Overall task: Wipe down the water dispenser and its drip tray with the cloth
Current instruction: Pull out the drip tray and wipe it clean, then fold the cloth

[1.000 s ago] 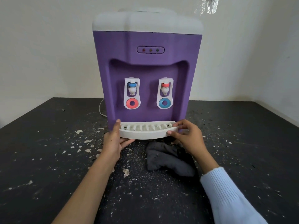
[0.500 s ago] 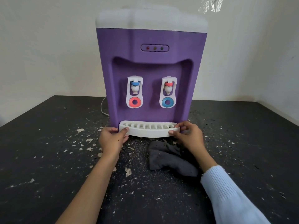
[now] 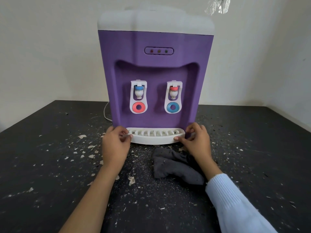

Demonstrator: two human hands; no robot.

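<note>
both hands sat on the white drip tray [image 3: 154, 138] at the foot of the purple water dispenser [image 3: 154, 68], which stood on the black, crumb-littered table [image 3: 50, 148]. left hand [image 3: 116, 145] pinched the tray's left end btw thumb & curled fingers [image 3: 125, 132]. right hand [image 3: 196, 142] had its thumb on the front rim, other fingers curled round the right end. the dark grey cloth [image 3: 175, 167] lay unheld on the table just in front of the tray, partly under the right wrist.

prob the tray was being slid in its slot, can't tell which way. best to keep both ends level & move them evenly so it won't jam, w/o shoving the dispenser back.

count: 1 dispenser, 1 tray, 1 cloth, 2 taps [image 3: 138, 96], 3 indicator lights [image 3: 159, 51].
</note>
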